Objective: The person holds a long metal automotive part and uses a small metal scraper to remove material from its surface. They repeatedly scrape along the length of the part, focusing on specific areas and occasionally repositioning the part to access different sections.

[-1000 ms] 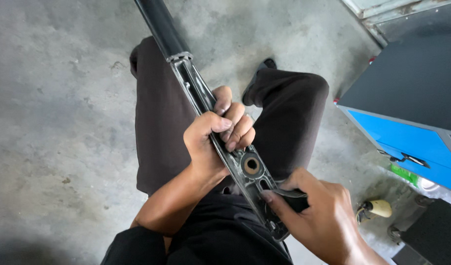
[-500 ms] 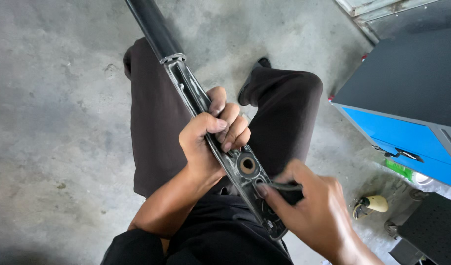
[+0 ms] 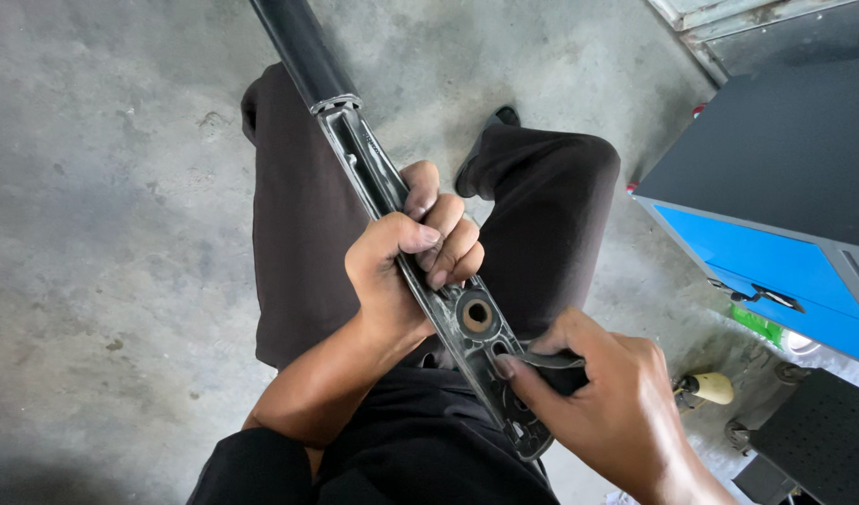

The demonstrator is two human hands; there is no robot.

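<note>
A long grey metal bar (image 3: 373, 178) with a ribbed channel runs from the top centre down across my lap; a black tube (image 3: 298, 47) joins its far end. Near its lower end sits a round hole with a rusty bushing (image 3: 476, 315). My left hand (image 3: 401, 271) is wrapped around the middle of the bar. My right hand (image 3: 607, 402) pinches a small dark flat tool (image 3: 551, 360) and presses it against the bar just below the bushing. The bar's near tip (image 3: 532, 440) pokes out under my right hand.
I sit over a grey concrete floor (image 3: 102, 234), legs in dark trousers (image 3: 289, 243) under the bar. A blue and grey metal cabinet (image 3: 776, 252) stands at right. A small yellow-capped item (image 3: 710, 386) and a black ribbed mat (image 3: 813, 430) lie at lower right.
Both hands keep their grips. The bar and hands have drifted slightly left and down in view; my right hand's tool stays against the bar below the bushing.
</note>
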